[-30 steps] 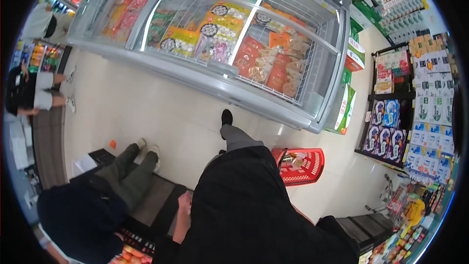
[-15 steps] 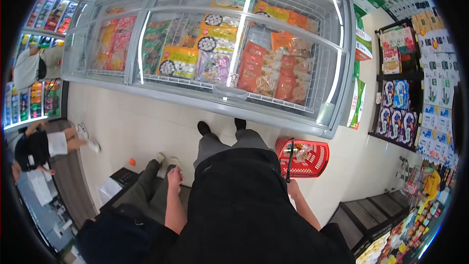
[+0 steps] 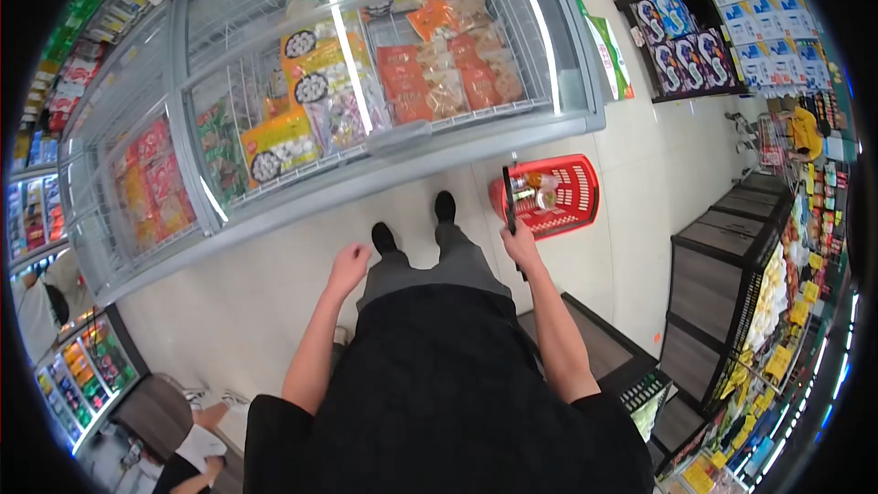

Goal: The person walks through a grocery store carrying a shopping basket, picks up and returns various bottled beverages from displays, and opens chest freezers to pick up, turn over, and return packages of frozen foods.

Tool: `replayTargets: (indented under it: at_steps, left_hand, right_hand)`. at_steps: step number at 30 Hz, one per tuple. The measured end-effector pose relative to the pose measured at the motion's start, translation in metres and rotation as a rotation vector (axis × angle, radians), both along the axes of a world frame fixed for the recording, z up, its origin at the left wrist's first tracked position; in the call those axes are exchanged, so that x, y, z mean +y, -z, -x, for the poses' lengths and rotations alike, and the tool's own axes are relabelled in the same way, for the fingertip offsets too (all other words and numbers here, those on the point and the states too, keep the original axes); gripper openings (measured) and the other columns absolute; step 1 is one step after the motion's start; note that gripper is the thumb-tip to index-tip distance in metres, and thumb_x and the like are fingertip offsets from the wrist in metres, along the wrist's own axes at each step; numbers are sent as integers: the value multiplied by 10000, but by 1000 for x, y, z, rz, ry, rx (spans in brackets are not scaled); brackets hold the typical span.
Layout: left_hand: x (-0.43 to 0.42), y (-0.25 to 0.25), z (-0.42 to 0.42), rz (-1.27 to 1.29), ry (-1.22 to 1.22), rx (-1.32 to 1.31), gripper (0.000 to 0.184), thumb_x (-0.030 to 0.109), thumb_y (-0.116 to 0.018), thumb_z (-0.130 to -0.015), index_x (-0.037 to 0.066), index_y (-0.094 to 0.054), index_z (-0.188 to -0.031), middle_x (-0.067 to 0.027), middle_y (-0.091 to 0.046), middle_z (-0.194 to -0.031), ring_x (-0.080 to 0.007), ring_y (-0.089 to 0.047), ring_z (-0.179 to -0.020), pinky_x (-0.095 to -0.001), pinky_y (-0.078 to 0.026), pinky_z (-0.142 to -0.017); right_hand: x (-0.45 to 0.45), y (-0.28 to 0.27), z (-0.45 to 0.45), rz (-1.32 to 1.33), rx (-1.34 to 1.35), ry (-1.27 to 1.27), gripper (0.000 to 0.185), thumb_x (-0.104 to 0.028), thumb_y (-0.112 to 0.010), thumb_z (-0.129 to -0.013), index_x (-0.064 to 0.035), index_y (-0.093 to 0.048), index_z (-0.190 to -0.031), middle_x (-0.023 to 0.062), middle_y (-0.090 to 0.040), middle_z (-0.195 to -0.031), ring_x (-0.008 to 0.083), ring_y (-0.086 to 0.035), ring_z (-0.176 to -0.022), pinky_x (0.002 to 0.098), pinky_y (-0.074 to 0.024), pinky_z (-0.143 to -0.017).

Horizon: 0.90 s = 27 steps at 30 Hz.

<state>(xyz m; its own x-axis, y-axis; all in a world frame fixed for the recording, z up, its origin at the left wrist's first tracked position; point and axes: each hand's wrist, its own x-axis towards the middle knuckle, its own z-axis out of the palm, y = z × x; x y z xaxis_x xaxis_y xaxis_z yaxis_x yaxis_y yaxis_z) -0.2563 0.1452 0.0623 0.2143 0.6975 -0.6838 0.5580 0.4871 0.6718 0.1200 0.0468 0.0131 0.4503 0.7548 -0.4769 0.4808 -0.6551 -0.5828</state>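
My right hand (image 3: 519, 243) is wrapped round the black handle of a red shopping basket (image 3: 587, 190), which hangs at my right side. Inside the basket lie a few packaged items (image 3: 538, 194), too small to name. My left hand (image 3: 349, 267) is held in front of my left hip with its fingers curled in, and nothing shows in it. Ahead of both hands stands a chest freezer (image 3: 366, 160) with a glass lid. Beneath the glass are yellow bags (image 3: 279, 144) of round white food and red-brown bags (image 3: 402, 82).
Stacked boxed goods (image 3: 690, 59) stand at the right beyond the freezer's end. Dark wooden display stands (image 3: 713, 288) are at my right. A person in yellow (image 3: 807, 133) is near a trolley at the far right. Another person (image 3: 197, 457) shows at lower left.
My view has turned to the right, so the freezer appears shifted left and tilted. My right hand and the basket have come forward, and the nearby person at left has mostly left the view.
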Motion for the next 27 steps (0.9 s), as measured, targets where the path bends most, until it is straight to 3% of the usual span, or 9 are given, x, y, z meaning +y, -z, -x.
replayTargets:
  at_steps: [2,4,6,8,12,16,19,23,27]
  left_hand:
    - [1,-25,-29,-20,-18,-78,299,283,-535,-865,-9,-587,-825,-102,-559,-623,-178,-554,-561,-316,-449,-554]
    - [-14,-4,-50,-221,186,-67,279,263,-538,-869,-10,-598,-867,-102,-592,-681,-174,-573,-597,-312,-455,-583]
    - [-29,-4,-73,-247,297,-75,272,240,-528,-866,-17,-603,-911,-153,-621,-765,-244,-618,-727,-349,-479,-674]
    - [-46,-4,-95,-423,320,-10,257,184,-536,-837,13,-587,-1022,-171,-626,-923,-304,-603,-906,-369,-476,-784]
    - [-65,-25,-138,-903,624,36,431,112,-577,-759,99,-514,-1186,-133,-487,-1273,-302,-382,-1253,-436,-374,-976]
    - [-80,-17,-167,-997,853,156,346,129,-570,-763,93,-566,-1108,-120,-476,-1281,-294,-304,-1309,-484,-327,-1006]
    - [-77,-15,-181,-1070,1030,406,140,159,-555,-769,104,-652,-853,-80,-543,-1142,-257,-377,-1248,-462,-341,-991]
    - [-72,-5,-168,-911,1109,416,132,154,-560,-757,120,-660,-837,-49,-557,-1050,-224,-437,-1167,-443,-373,-954]
    - [-62,0,-131,-895,978,415,135,143,-569,-751,129,-659,-851,-30,-556,-1000,-216,-480,-1095,-436,-404,-911]
  right_hand:
    - [7,-6,17,-7,5,-22,277,-176,-576,-776,43,-524,-937,196,-588,-755,319,-596,-746,404,-464,-697]
    - [6,-20,31,-16,12,-65,323,-194,-577,-778,37,-527,-998,216,-613,-797,351,-619,-771,416,-475,-696]
    - [5,-36,43,79,387,3,293,-114,-569,-808,27,-499,-1054,81,-547,-684,173,-566,-612,306,-459,-571]
    - [-4,-48,59,57,616,43,267,-87,-558,-834,4,-494,-1077,32,-524,-669,121,-547,-573,261,-450,-522]
    - [-26,-66,78,120,795,-48,219,-65,-561,-843,-2,-487,-1039,60,-550,-699,130,-556,-586,272,-476,-548]
    - [-51,-67,71,53,757,-64,295,-31,-577,-816,30,-484,-1090,89,-596,-797,136,-579,-688,264,-467,-633]
    - [-79,-65,61,57,783,-65,277,-50,-583,-819,47,-497,-1064,80,-607,-811,129,-585,-720,254,-460,-658]
    - [-86,-63,76,53,736,-275,227,-108,-581,-834,40,-533,-1000,54,-597,-722,120,-577,-658,251,-452,-610]
    - [-63,-76,111,58,627,-344,154,-115,-575,-839,24,-542,-897,56,-579,-694,129,-569,-597,267,-445,-575]
